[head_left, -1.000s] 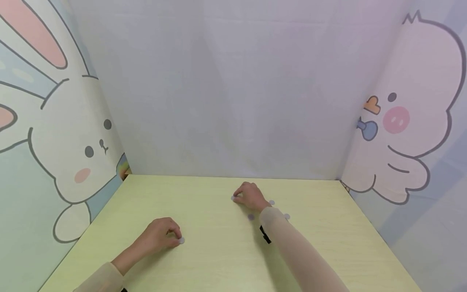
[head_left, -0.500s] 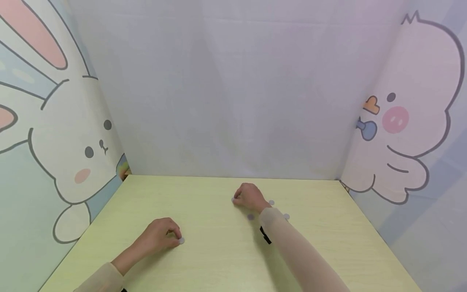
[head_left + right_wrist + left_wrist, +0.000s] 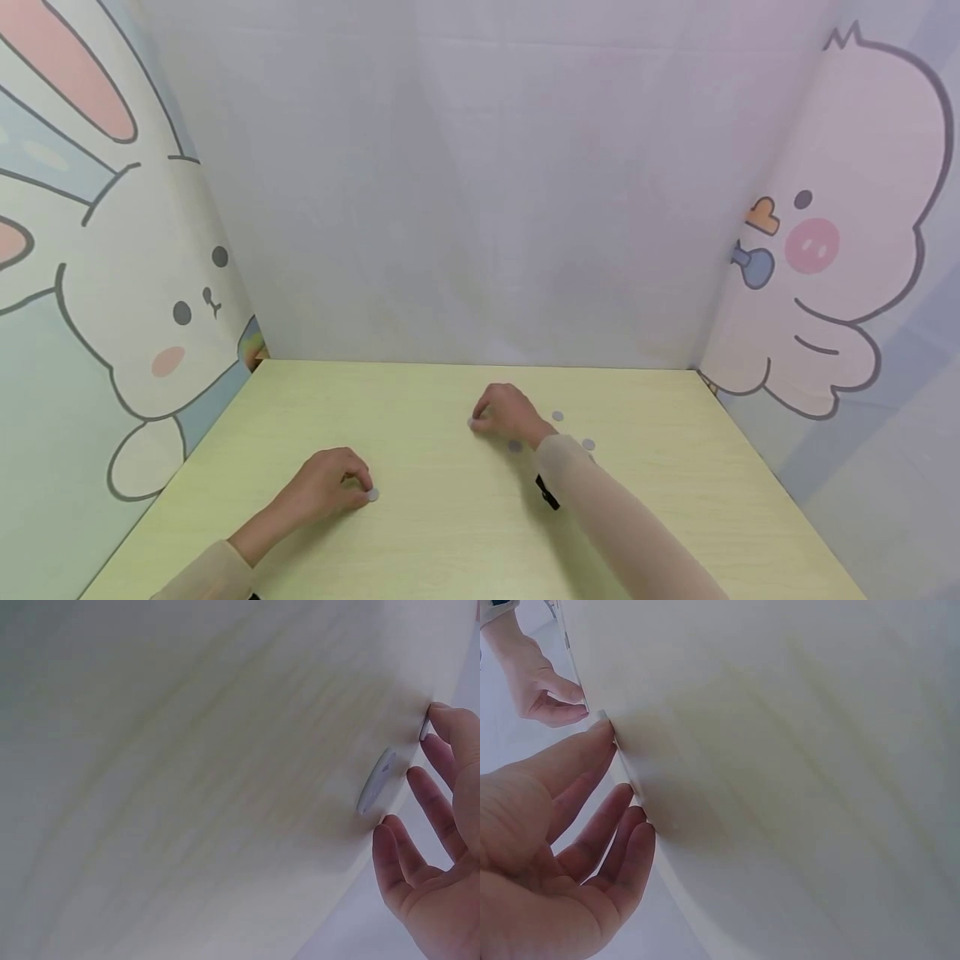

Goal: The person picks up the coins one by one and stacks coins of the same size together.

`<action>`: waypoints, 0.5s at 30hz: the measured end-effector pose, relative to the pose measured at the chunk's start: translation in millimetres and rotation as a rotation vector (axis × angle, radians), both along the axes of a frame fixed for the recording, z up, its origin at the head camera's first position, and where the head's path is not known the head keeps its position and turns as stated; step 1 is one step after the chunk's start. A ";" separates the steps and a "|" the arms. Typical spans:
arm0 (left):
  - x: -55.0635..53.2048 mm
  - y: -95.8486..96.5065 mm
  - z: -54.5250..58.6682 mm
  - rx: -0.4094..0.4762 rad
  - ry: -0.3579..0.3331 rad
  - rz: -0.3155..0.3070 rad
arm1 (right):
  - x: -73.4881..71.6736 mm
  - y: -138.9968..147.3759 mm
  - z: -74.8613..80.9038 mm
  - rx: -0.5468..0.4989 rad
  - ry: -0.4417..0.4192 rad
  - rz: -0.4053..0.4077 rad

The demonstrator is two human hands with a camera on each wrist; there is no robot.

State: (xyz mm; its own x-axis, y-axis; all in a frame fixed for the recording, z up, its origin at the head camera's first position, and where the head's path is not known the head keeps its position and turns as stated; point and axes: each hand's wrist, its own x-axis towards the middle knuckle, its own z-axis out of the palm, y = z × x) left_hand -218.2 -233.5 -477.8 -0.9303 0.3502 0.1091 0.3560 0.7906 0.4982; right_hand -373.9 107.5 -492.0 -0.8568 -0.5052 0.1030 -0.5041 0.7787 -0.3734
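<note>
In the head view my left hand (image 3: 330, 483) is low over the front left of the table, thumb and forefinger pinching a small silver-grey, coin-like disc (image 3: 373, 495). The left wrist view shows these fingers close against the tabletop, the disc seen as a thin edge. Farther back, my right hand (image 3: 507, 412) pinches another such disc (image 3: 472, 422) by its edge. Below its palm lies a flat disc (image 3: 377, 782) with faint marks, seen in the right wrist view; the ring and little fingers are spread near the wood.
Two more discs, a rear one (image 3: 558, 416) and a nearer one (image 3: 588, 445), lie right of the right wrist. The pale yellow table (image 3: 450, 542) ends at a white cloth backdrop (image 3: 480, 192). Cartoon-printed cloths stand at both sides.
My right hand has shifted toward me and slightly left with its disc. The left hand and its disc have stayed put.
</note>
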 end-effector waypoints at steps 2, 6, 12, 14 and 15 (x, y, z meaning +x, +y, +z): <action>0.2 0.0 -0.2 0.001 0.000 -0.001 | 1.2 0.2 -0.7 0.008 0.001 0.004; -0.1 0.4 0.0 -0.002 -0.002 -0.001 | 5.3 0.3 -0.5 0.010 0.008 0.020; -0.3 -1.1 -2.2 -0.003 0.001 0.005 | 13.2 -1.5 -0.6 0.008 0.016 0.052; -0.6 -1.3 -3.0 -0.002 0.004 0.004 | 15.6 -2.0 -0.3 0.010 0.020 0.066; -0.7 -1.2 -3.3 -0.002 0.003 0.005 | 16.9 -2.3 0.1 0.009 0.022 0.072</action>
State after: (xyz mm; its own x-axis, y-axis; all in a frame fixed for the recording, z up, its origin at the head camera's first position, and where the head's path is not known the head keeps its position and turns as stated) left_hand -219.0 -234.7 -481.2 -0.9316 0.3461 0.1112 0.3539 0.7934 0.4953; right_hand -357.0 105.2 -492.0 -0.8158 -0.5665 0.1163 -0.5668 0.7433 -0.3552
